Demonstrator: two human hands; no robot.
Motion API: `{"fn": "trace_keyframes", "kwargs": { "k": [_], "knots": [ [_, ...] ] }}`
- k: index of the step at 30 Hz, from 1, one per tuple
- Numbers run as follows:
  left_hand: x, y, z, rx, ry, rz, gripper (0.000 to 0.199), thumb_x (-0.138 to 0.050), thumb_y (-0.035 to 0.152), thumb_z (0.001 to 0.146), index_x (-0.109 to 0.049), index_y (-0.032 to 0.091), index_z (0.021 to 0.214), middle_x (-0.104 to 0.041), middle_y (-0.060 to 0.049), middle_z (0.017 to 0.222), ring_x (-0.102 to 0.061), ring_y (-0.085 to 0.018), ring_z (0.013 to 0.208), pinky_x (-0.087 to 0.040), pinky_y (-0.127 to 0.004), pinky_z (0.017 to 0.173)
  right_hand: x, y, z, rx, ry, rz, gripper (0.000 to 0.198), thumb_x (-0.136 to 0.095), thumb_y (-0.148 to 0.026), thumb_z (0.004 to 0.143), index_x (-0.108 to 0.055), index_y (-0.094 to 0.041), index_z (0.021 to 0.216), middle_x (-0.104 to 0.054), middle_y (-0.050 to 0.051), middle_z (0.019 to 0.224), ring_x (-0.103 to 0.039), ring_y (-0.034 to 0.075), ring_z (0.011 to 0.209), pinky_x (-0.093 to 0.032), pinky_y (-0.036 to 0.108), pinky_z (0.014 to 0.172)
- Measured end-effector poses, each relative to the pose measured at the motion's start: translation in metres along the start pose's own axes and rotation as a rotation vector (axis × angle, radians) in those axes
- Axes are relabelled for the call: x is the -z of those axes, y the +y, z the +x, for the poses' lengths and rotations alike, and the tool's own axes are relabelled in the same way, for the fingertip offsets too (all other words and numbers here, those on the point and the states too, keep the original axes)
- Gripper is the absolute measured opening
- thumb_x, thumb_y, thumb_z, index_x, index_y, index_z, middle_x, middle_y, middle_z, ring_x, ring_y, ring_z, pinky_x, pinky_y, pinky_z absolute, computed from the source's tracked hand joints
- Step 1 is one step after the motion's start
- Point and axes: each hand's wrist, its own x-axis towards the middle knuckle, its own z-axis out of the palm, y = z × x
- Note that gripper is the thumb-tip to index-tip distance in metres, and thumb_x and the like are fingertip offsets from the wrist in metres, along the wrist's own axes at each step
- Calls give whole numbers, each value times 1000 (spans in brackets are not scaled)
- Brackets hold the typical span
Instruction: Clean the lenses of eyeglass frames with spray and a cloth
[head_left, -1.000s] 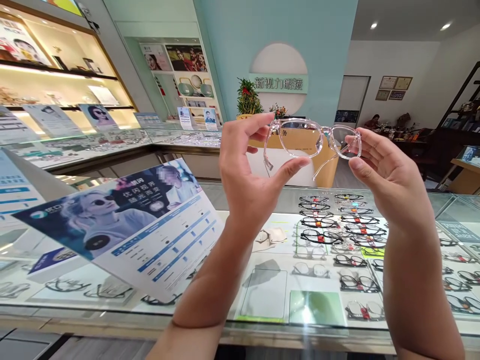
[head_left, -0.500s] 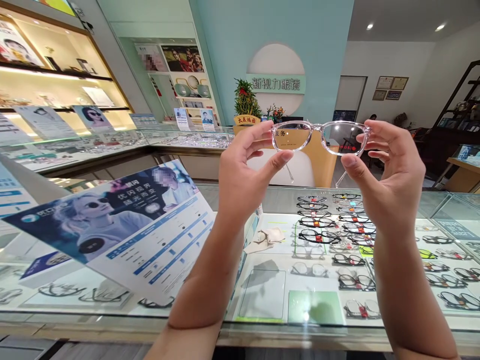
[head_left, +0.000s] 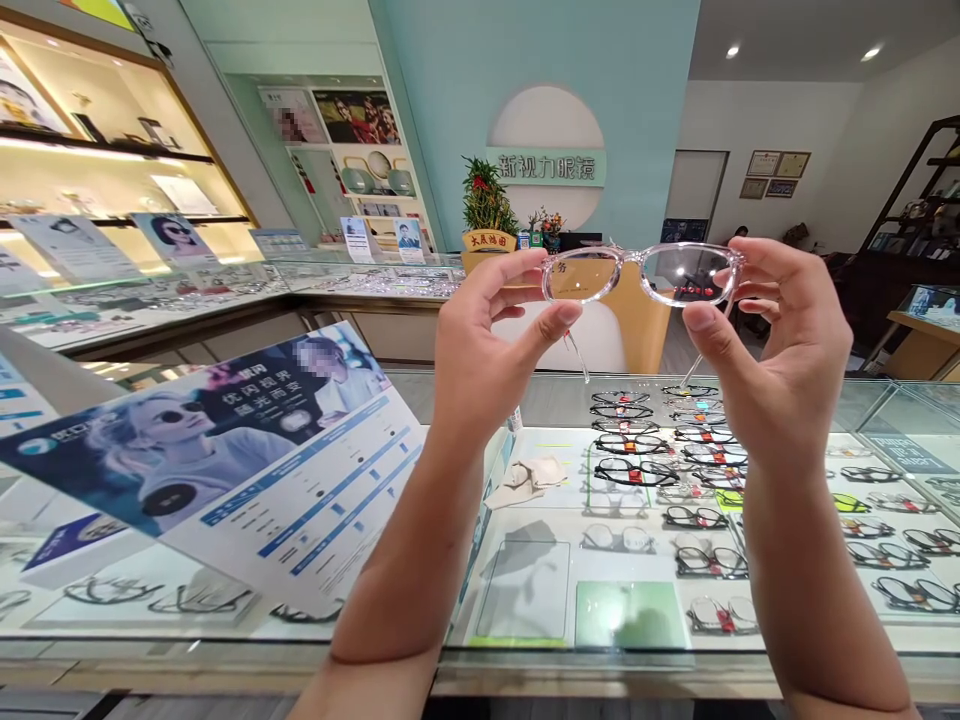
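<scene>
A pair of clear-framed eyeglasses (head_left: 632,258) is held up level above the glass counter, its temples pointing away and down. My left hand (head_left: 501,318) pinches the left end of the frame, thumb below and fingers above. At the other end, my right hand (head_left: 780,330) grips the frame the same way, its thumb under the right lens. Behind and below the glasses, dark eyeglass frames (head_left: 636,470) stand in rows in and on the counter. A crumpled beige cloth (head_left: 529,478) lies on the glass between my forearms.
A printed sunglasses leaflet (head_left: 225,450) stands tilted to the left of my left arm. The glass display counter (head_left: 517,655) runs across the front, with a green card (head_left: 630,612) beneath its top. A plant (head_left: 486,195) and a wooden desk (head_left: 651,320) stand farther back.
The glasses have tilted slightly, so their temples hang a little lower. Both hands keep their hold. The background has shifted slightly left.
</scene>
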Motion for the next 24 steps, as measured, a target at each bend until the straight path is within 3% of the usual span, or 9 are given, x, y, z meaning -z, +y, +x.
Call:
{"fn": "trace_keyframes", "kwargs": {
  "k": [6,15,20,24],
  "knots": [
    [0,-1,1,-57,60,54,58,-86,69,75,-72,33,118,-74,-5,113,-71,-23,102,-59,-40,86,2,10,2,-26,-91,50,42,-71,-56,95,-67,-39,133,-72,6,131,-69,32,122,-56,59,108],
    [-4,6,-2,-205,198,164,67,-86,76,68,-68,34,118,-65,-3,107,-64,-27,105,-53,-45,92,1,21,2,-111,-241,163,50,-73,-56,94,-66,-38,140,-69,4,145,-61,32,141,-44,62,125],
    [-4,11,-2,-236,235,214,66,-85,77,67,-68,35,115,-65,-4,108,-63,-27,100,-53,-45,87,-4,27,2,-122,-265,194,51,-73,-56,94,-66,-35,140,-71,5,141,-64,31,137,-47,59,124],
    [-4,14,-4,-220,237,236,68,-86,76,66,-67,35,117,-66,-5,113,-63,-29,107,-53,-46,90,-10,35,2,-133,-298,224,49,-71,-55,94,-66,-36,139,-70,5,142,-64,30,137,-52,57,119]
  ]
}}
